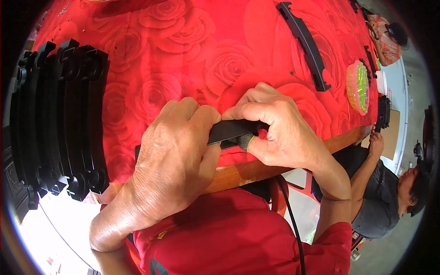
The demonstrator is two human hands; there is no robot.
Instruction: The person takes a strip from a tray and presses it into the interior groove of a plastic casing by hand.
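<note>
Near the table's front edge, both hands grip a long black plastic part [229,130]. My left hand [172,158] wraps over its left portion, thumb and fingers closed, and covers most of that end. On the right end my right hand [286,128] pinches with bent fingers above and the thumb below. A dark grey cover [245,141] is on the right thumb's tip. Whether anything small sits between the right fingertips is hidden. Beyond my right hand, a similar black curved bar [305,48] lies alone on the red rose-patterned tablecloth [224,66].
Several black bars [75,121] stand side by side at the left. At the right sits a pink-rimmed basket [350,89] of yellow-green small pieces. A co-worker's hand [376,144] touches another black part [383,113]. The wooden table edge [243,173] runs before me; a black cable [293,220] hangs below.
</note>
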